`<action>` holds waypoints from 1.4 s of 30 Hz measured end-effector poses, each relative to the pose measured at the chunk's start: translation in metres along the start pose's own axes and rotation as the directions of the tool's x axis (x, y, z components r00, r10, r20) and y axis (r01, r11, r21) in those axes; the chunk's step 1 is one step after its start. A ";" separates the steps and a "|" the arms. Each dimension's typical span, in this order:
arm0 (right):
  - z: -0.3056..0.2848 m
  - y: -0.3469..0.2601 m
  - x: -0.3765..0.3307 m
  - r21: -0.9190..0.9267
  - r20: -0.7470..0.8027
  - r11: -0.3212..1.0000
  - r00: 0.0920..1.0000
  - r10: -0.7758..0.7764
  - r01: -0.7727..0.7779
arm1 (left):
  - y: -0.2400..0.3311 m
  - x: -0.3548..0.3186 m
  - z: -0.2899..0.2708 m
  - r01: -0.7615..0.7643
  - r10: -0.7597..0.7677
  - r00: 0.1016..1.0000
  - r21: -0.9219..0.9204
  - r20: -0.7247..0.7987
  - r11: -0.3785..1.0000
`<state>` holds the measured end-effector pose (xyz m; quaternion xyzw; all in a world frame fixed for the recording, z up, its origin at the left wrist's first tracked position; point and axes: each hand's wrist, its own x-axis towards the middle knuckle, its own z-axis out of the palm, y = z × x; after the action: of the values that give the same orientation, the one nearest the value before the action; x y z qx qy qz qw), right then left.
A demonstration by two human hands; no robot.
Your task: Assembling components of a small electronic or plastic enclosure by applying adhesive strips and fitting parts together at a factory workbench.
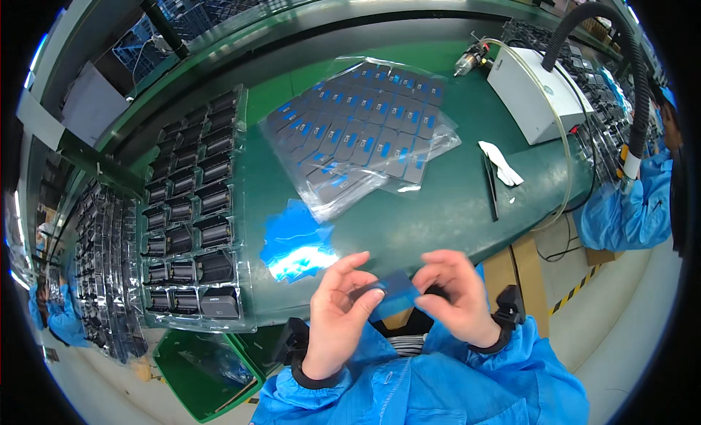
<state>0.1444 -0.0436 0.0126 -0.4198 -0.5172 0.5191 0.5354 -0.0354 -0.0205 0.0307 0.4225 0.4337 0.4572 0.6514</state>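
My left hand point(339, 312) grips a small dark grey rectangular panel point(396, 282) in front of my body, its thumb pressed on the near face. From the panel's lower right side a strip of clear blue film point(399, 305) stands out. My right hand point(458, 299) is closed at that side, thumb and fingers pinching the film's edge. Just beyond my left hand, a pile of shiny blue film pieces point(296, 242) lies on the green table. Farther off, many similar dark panels with blue film rest in rows on clear plastic sheets point(358, 125).
A clear tray of black housings point(193, 242) stands at the left, with stacked trays point(102, 272) beyond it. Tweezers point(490, 188) and a white cloth point(501, 164) lie right of centre. A white box point(537, 96) with a hose is behind them. A green bin point(193, 374) sits below left.
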 end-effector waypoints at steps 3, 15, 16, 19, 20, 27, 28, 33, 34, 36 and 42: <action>0.009 -0.004 0.006 0.272 0.140 0.924 0.961 0.239 -0.269 | 0.003 -0.009 -0.007 0.012 0.003 0.992 -0.120 0.126 0.993; 0.025 0.003 0.021 0.107 0.325 0.916 0.884 0.335 -0.386 | 0.020 -0.013 -0.028 0.079 -0.109 0.954 0.118 0.279 0.990; 0.027 0.000 0.021 0.066 0.279 0.934 0.906 0.320 -0.350 | 0.020 -0.013 -0.031 0.073 -0.101 0.958 0.115 0.268 0.991; 0.028 -0.020 0.024 -0.402 0.212 0.904 0.975 -0.060 0.143 | 0.021 -0.012 -0.042 0.155 -0.150 0.983 -0.045 0.102 0.987; 0.029 -0.028 0.026 -0.528 0.278 0.783 0.938 -0.207 0.329 | 0.021 -0.010 -0.044 0.148 -0.143 0.986 -0.047 0.085 0.988; 0.036 -0.030 0.032 -0.632 0.458 0.504 0.809 -0.369 0.588 | 0.021 -0.012 -0.045 0.116 -0.114 0.990 -0.021 0.079 0.993; 0.034 -0.029 0.033 -0.647 0.464 0.480 0.805 -0.370 0.593 | 0.022 -0.012 -0.048 0.108 -0.106 0.992 -0.022 0.065 0.994; 0.020 -0.021 0.041 -0.697 0.393 0.389 0.775 -0.496 0.602 | 0.018 -0.007 -0.064 -0.070 0.159 0.912 0.240 -0.378 0.968; 0.015 -0.019 0.041 -0.714 0.331 0.437 0.813 -0.478 0.547 | 0.017 -0.005 -0.069 -0.059 0.240 0.854 0.371 -0.461 0.927; 0.010 -0.023 0.037 -0.732 0.142 0.568 0.900 -0.411 0.375 | 0.017 0.001 -0.071 -0.072 0.448 0.770 0.635 -0.455 0.769; -0.007 -0.006 0.032 -0.544 -0.017 0.801 0.951 -0.308 0.250 | 0.002 0.023 -0.055 0.022 0.577 0.797 0.963 -0.179 0.268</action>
<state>0.1497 -0.0119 0.0212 -0.4982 -0.6687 0.2469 0.4937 -0.0831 0.0102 0.0141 0.6545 0.6812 0.3243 0.0498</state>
